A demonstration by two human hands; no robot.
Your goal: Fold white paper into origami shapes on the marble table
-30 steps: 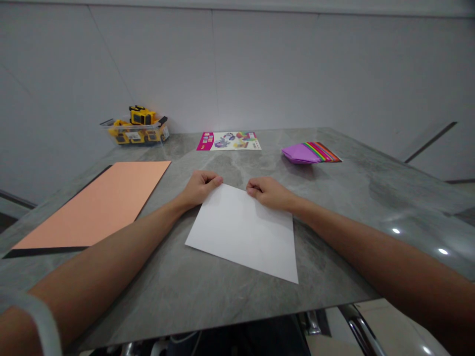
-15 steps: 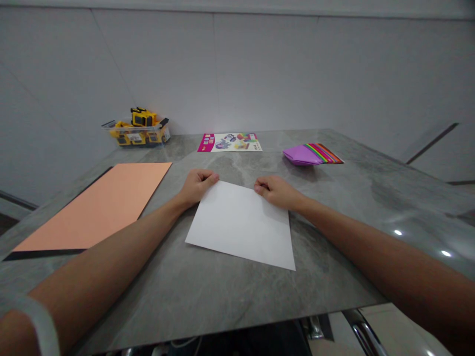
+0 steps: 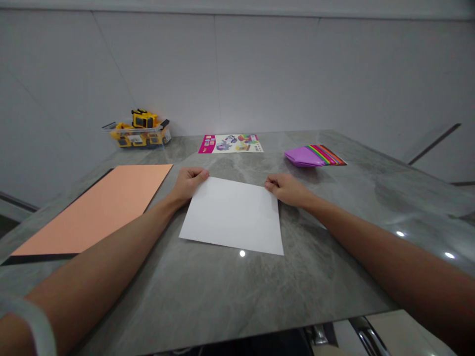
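A white sheet of paper (image 3: 233, 217) lies flat on the grey marble table (image 3: 208, 296), in front of me. My left hand (image 3: 187, 182) has its fingers curled, pinching the sheet's far left corner. On the other side, my right hand (image 3: 287, 188) is closed in the same way on the far right corner. Both forearms reach in from the near edge of the table.
A large orange sheet (image 3: 98, 205) lies on a black board at the left. At the back stand a clear box with a yellow toy vehicle (image 3: 140, 129), a colourful printed leaflet (image 3: 230, 144) and a stack of coloured papers with a purple folded piece (image 3: 313, 155). A white wall runs behind.
Both hands have turned the white sheet so it lies squarer to me, and shifted it slightly away. My hands have moved farther apart along its far edge.
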